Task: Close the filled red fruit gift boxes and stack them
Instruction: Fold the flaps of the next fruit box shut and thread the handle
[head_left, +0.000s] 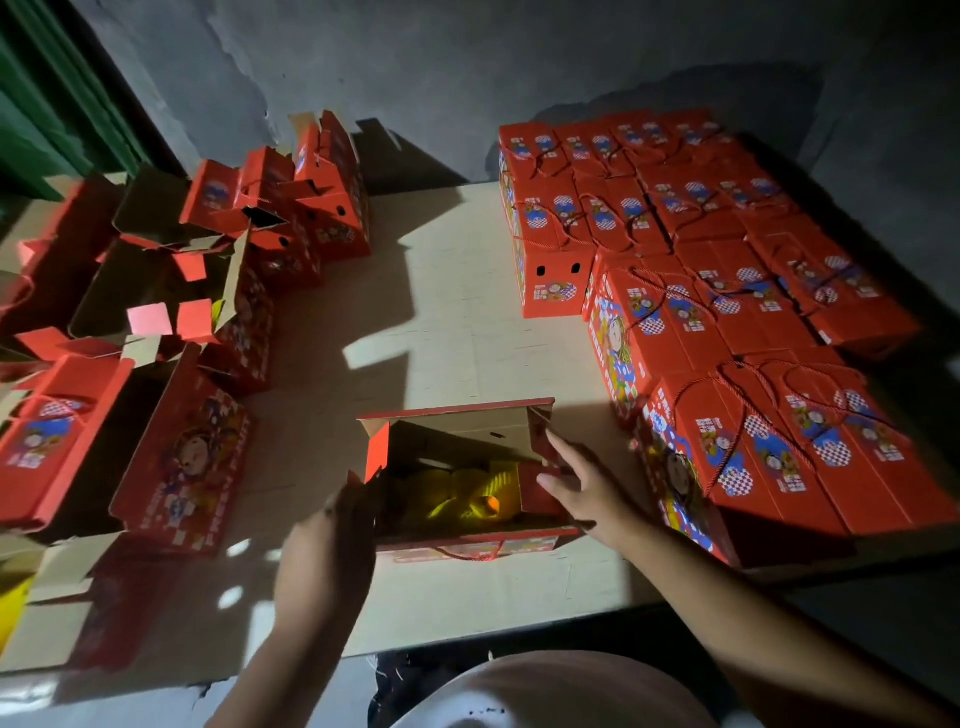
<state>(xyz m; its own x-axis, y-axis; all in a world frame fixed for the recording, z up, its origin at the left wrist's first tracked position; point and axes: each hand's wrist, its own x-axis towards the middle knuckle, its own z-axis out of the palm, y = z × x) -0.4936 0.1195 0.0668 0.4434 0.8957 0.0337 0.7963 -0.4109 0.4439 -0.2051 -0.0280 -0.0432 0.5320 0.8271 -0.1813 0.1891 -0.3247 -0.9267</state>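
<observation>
An open red gift box (457, 415) stands in the middle of the cardboard-covered table, its flaps up. Inside it lies fruit in yellow foam netting (467, 493). My left hand (332, 540) grips the box's left end flap. My right hand (587, 488) has straight fingers pressing on the right end flap. A red cord handle (467, 555) hangs along the box's near side. Closed red boxes (727, 291) are stacked in rows at the right.
Several open red boxes (182, 322) with raised flaps crowd the left side of the table (441, 291). A grey wall (467, 62) runs behind. The table's near edge lies just below my forearms.
</observation>
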